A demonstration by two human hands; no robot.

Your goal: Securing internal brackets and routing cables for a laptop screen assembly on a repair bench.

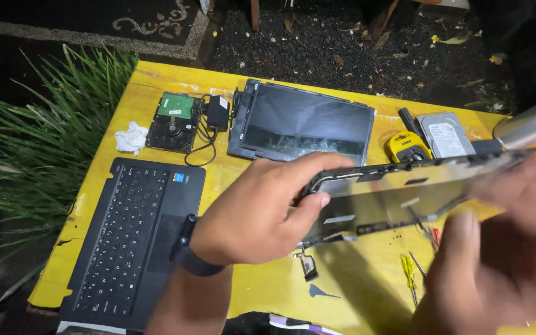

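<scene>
Blurred right hand point(497, 273) partly hides the laptop panel point(398, 192).

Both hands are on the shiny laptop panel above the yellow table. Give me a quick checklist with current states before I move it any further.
1. Left hand grips panel edge: ok.
2. Right hand grip on the panel: cannot tell, blurred.
3. Panel lifted off the yellow table: ok.
4. Table under the panel free of tools: not ok, small yellow screwdriver lies there.
5. Keyboard deck out of the way: ok, sits left.
6. Screws all removed: cannot tell.
</scene>
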